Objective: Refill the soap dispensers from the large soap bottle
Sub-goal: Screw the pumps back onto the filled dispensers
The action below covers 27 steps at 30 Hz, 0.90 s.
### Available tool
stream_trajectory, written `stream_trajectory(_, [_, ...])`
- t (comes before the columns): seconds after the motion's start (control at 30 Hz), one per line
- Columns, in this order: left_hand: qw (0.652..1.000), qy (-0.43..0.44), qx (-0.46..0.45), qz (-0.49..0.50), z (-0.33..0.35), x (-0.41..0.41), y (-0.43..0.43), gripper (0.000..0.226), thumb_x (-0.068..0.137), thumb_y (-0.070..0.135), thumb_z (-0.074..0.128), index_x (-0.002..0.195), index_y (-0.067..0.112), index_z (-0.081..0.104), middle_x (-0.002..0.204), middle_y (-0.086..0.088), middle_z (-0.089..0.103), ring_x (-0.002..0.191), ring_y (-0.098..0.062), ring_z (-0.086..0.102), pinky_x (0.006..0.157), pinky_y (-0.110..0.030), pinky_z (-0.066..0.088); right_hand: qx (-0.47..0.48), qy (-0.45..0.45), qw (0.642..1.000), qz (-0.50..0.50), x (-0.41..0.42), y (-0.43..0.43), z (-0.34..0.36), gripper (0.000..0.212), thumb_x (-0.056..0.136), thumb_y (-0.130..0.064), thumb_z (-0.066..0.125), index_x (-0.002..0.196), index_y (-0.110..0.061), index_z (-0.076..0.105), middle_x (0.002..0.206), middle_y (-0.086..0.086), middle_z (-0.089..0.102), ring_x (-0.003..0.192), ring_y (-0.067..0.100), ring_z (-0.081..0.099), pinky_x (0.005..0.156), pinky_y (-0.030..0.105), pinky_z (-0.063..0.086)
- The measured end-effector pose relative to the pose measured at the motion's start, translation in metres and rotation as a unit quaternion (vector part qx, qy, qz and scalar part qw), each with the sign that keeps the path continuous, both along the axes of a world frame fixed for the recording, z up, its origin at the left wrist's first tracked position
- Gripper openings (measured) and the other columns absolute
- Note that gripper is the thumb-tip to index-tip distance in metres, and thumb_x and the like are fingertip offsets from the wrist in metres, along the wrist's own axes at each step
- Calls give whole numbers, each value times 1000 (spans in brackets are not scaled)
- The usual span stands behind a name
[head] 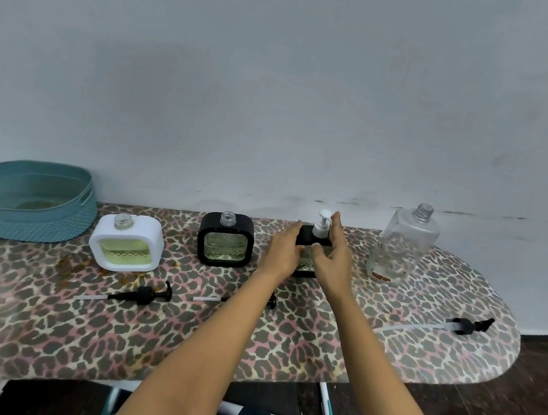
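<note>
black dispenser (305, 236) with white pump (321, 223) stands on the leopard-print board (181, 334). left hand (283, 249) lies straight-fingered against its left side; right hand (332, 259) grips its right. large soap bottle (402, 250), uncapped, stands near, rightward.

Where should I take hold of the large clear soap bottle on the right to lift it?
I'd wrap the right hand, now on the black dispenser with the white pump, round the flat-sided body of the large soap bottle, below the shoulder, coming from the front: the wall stands close behind. Its neck is narrow and uncapped, so keep it upright.
</note>
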State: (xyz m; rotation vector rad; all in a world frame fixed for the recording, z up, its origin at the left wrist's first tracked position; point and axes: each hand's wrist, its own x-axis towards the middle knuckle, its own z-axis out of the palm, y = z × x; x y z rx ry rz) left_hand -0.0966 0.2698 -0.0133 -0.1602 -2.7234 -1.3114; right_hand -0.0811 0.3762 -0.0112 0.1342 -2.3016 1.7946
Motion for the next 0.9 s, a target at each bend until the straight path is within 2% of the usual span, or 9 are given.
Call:
stream_trajectory(0.07, [1000,-25,-3,-5,0,1,-2,60,93,9,52,146,13,26,151,-7,32,140,-23,28,115,-36,26,-64,-3,997,-31,3,-1,-3,75,91,9,43,153,-21,13,156,-4,24,139,7,29,108,22,31])
stream_trajectory(0.17, [999,-33,26,-1,1,7,-13,60,92,17,55,146,14,27,151,-5,33,137,-21,35,113,-36,30,-179,5,972,-155,17,-11,-8,59,92,8,42,144,-18,33,143,0,45,131,10,44,101,21,38])
stream_trajectory(0.27, [999,4,31,32,1,15,-34,54,93,15,53,142,13,33,145,-3,40,127,-12,43,106,-24,30,-116,17,970,-212,36,-27,-25,32,90,4,48,116,-16,53,113,1,60,105,16,58,89,24,50])
stream_trajectory(0.33, [997,37,42,58,0,21,-53,49,92,12,54,139,12,38,141,-4,45,129,-15,44,109,-29,34,-23,-3,990,-142,44,-35,-41,26,89,0,52,105,-20,58,104,-1,61,95,17,60,85,33,54])
stream_trajectory(0.4, [991,63,76,88,0,27,-72,44,91,13,56,134,12,45,134,-4,51,123,-15,50,102,-25,41,72,-43,996,-32,47,-38,-50,26,89,-4,55,110,-18,61,108,-2,63,99,16,60,89,32,52])
stream_trajectory(0.5, [979,96,120,135,3,36,-99,37,90,17,59,126,11,51,124,-3,57,113,-12,56,92,-19,44,206,-74,969,114,46,-43,-48,35,90,-10,56,124,-16,59,122,-2,61,114,15,56,94,20,40])
stream_trajectory(0.57, [973,110,134,155,5,39,-114,34,89,16,61,122,11,52,119,-3,59,109,-13,58,89,-19,46,257,-89,946,176,44,-47,-46,40,92,-16,58,131,-17,55,127,-1,59,117,15,55,95,19,37])
stream_trajectory(0.77, [966,107,132,192,2,42,-143,39,87,16,64,122,6,52,120,-6,60,108,-16,57,91,-22,46,344,-96,904,236,39,-55,-46,33,89,-28,65,121,-20,62,116,0,63,103,14,59,83,20,42])
stream_trajectory(0.9, [962,115,140,207,8,41,-155,37,88,17,63,121,7,52,117,-5,60,106,-15,57,87,-20,45,249,-94,928,259,41,-45,-12,22,92,-22,62,113,-17,64,89,-6,67,68,-3,61,58,9,44])
